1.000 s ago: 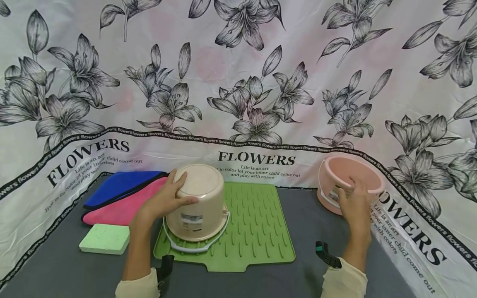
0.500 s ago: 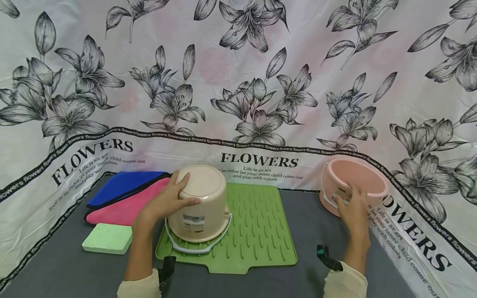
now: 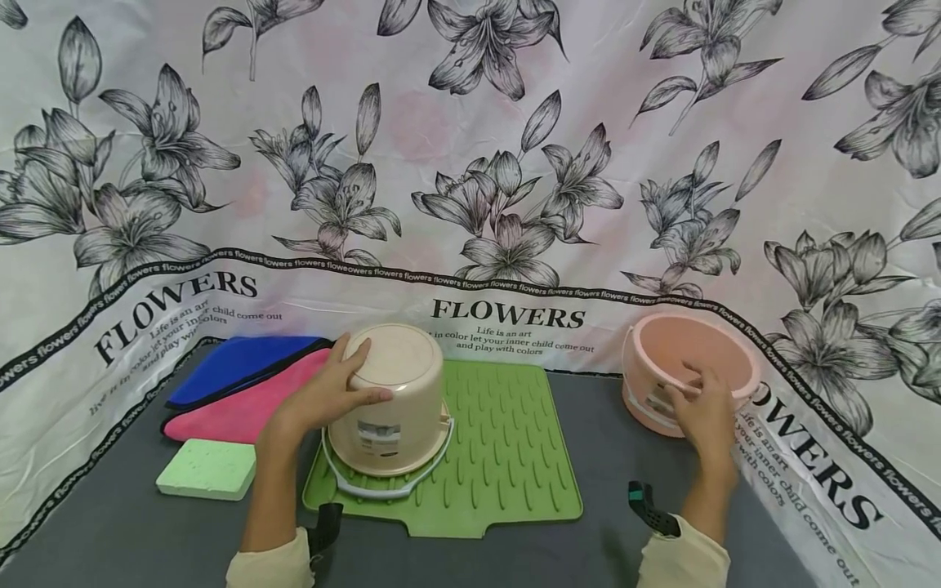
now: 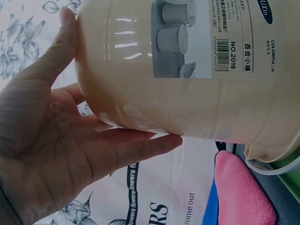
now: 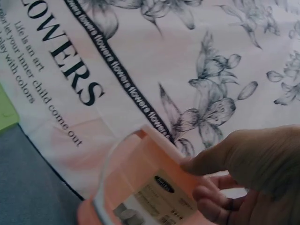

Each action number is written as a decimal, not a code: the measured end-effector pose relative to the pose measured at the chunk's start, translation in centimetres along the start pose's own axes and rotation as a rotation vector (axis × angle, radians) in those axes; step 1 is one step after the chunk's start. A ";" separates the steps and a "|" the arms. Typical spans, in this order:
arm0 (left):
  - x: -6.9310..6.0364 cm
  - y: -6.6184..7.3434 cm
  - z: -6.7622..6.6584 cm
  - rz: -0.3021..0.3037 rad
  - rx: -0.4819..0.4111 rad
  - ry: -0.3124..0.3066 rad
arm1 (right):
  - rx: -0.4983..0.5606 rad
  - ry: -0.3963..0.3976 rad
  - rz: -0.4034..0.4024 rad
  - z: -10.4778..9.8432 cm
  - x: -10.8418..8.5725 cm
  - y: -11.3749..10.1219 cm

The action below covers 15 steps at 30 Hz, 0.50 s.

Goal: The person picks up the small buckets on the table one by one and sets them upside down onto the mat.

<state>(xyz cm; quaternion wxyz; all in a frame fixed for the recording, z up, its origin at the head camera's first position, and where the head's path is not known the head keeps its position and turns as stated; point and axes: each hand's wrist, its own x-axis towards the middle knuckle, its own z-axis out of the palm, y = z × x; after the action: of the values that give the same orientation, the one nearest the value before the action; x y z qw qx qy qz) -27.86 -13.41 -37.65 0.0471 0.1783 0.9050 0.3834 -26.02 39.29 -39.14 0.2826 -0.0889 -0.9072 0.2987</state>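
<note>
In the head view, a beige bucket (image 3: 382,416) stands upside down on a green ridged drying mat (image 3: 507,441), its pale handle lying at the front. My left hand (image 3: 327,388) spans its upturned base, fingers on the top edge and thumb against the side. The left wrist view shows a paper label (image 4: 215,42) on the wall. At the right, my right hand (image 3: 706,412) grips the near rim of a pink bucket (image 3: 647,384), which is open side up. Thumb and fingers lie on either side of that rim; the fingertips are partly hidden.
Left of the mat lie a light green sponge block (image 3: 206,469), a pink cloth (image 3: 243,396) and a blue cloth (image 3: 243,363), partly behind my left arm. A flower-printed sheet (image 3: 507,327) hangs behind the grey tabletop (image 3: 588,465) and runs along both sides.
The pink bucket and my right hand have shifted slightly toward me, and the bucket's tilt has changed a little. My left hand and the beige bucket have stayed in place.
</note>
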 end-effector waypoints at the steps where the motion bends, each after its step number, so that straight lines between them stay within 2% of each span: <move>1: -0.1 -0.1 0.0 0.000 0.000 0.002 | -0.007 -0.015 -0.007 -0.4 0.0 0.1; 4: -0.1 -0.2 0.1 0.000 0.000 0.003 | -0.061 -0.081 -0.023 -1.6 -0.3 0.4; 9: -0.1 -0.3 0.1 0.002 0.000 0.005 | -0.087 -0.195 -0.037 -3.3 -0.7 0.8; 15: -0.1 -0.4 0.0 0.000 -0.001 0.005 | -0.073 -0.268 -0.087 -4.2 -1.0 1.4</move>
<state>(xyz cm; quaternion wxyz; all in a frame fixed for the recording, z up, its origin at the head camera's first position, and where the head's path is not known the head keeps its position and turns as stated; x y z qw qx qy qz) -27.87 -13.69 -37.93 0.0449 0.1772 0.9049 0.3844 -22.77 42.15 -37.64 0.1680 -0.0190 -0.9501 0.2622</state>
